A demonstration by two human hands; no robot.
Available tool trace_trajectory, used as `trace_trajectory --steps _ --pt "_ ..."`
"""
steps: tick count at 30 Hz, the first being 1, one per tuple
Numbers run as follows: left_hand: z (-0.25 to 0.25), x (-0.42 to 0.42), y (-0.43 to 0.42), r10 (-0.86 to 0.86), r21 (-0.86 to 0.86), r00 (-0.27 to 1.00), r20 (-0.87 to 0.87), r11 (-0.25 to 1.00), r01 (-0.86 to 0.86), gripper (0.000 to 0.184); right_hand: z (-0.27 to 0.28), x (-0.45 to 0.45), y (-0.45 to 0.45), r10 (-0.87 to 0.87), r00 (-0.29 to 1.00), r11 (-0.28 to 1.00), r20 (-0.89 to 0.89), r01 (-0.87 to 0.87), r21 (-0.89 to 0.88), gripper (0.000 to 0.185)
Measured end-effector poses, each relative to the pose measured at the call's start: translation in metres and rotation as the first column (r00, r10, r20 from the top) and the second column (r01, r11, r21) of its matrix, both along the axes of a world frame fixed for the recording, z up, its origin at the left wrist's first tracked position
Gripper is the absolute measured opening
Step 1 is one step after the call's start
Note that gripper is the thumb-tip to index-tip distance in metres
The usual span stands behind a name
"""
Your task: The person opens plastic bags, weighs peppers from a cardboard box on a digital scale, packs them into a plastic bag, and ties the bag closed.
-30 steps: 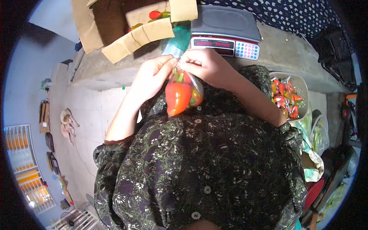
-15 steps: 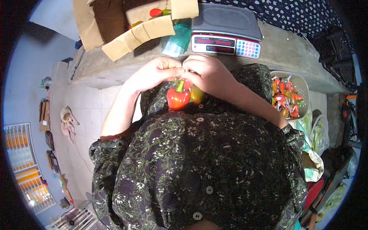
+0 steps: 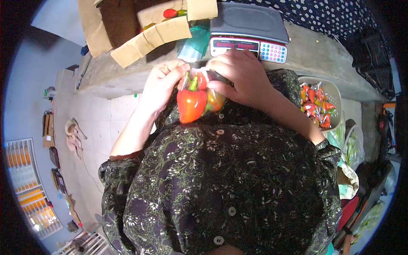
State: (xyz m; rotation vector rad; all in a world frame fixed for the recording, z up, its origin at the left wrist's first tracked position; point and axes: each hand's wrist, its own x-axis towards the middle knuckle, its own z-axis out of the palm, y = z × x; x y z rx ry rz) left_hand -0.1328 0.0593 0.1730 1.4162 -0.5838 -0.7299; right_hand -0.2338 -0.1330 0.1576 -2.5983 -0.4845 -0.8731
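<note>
A clear plastic bag (image 3: 204, 87) with red and orange-green peppers (image 3: 192, 105) in it hangs between my hands, in front of my torso. My left hand (image 3: 163, 84) pinches the bag's top edge on the left, above the large red pepper's green stem. On the right, my right hand (image 3: 242, 74) has its fingers curled round the bag's other side, with the thumb low against it. Just beyond the hands, a digital scale (image 3: 248, 25) and a green and clear plastic packet (image 3: 195, 42) lie on the concrete ledge (image 3: 314, 55).
An open cardboard box (image 3: 151, 40) with peppers stands at the upper left. To the right sits a beige basket (image 3: 335, 91) of bagged peppers, with bags of green vegetables (image 3: 353, 148) below it. A dog (image 3: 74, 136) is on the tiled floor at left.
My hands, pinched together half a second ago, have moved apart, spreading the bag's top. The right hand has opened wider around the bag, and the peppers have shifted slightly left.
</note>
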Motion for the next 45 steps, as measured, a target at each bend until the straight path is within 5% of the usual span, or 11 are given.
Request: trace_trajectory --steps 4,8,9,12,18,22,25,29,32,36,45 --pt "-0.006 0.017 -0.006 -0.218 0.154 0.94 0.264 0.971 0.181 0.022 -0.005 0.006 -0.001 0.019 0.996 1.0 -0.086 -0.018 0.012 0.026" --pt "-0.017 0.037 -0.019 -0.264 0.274 0.943 -0.201 0.909 0.313 0.021 -0.016 0.012 -0.003 -0.017 0.996 0.985 -0.093 0.001 -0.173 0.018" --pt "-0.019 0.043 -0.023 -0.314 0.048 0.828 -0.464 0.925 0.378 0.019 -0.017 0.013 -0.003 -0.079 0.986 0.975 -0.146 0.045 -0.218 0.018" --pt "-0.021 0.035 -0.04 0.023 0.169 0.862 -0.507 0.983 0.073 0.017 -0.017 0.021 -0.002 -0.188 0.957 0.96 -0.221 0.131 -0.247 0.018" --pt "-0.018 0.041 -0.049 -0.027 0.051 0.966 -0.259 0.998 0.041 0.019 -0.003 0.041 0.001 -0.196 0.959 0.98 -0.202 0.2 -0.002 0.031" --pt "-0.022 0.051 -0.042 -0.19 0.177 0.979 0.07 0.969 0.175 0.021 -0.008 0.061 -0.005 0.017 0.988 0.985 0.154 -0.043 0.169 0.036" --pt "-0.008 0.035 -0.03 -0.296 0.213 0.935 0.194 0.943 0.254 0.024 0.004 0.049 -0.011 0.158 0.942 0.965 -0.296 -0.083 0.249 0.032" --pt "-0.006 0.016 -0.008 -0.328 0.171 0.94 0.098 0.936 0.309 0.023 -0.009 0.041 -0.013 0.493 0.698 0.784 -0.519 -0.099 0.613 0.023" --pt "-0.007 -0.002 -0.002 -0.232 0.102 0.967 -0.104 0.965 0.243 0.021 0.0 0.032 -0.003 0.549 0.647 0.792 -0.528 -0.201 0.577 0.022" --pt "-0.014 -0.009 0.006 -0.201 0.086 0.975 -0.088 0.974 0.209 0.021 -0.005 0.027 0.003 0.517 0.745 0.836 -0.421 -0.335 0.435 0.02" --pt "-0.021 -0.007 -0.004 -0.175 0.133 0.977 -0.119 0.973 0.19 0.023 -0.023 0.011 0.016 0.226 0.894 0.972 -0.386 -0.18 0.153 0.011"
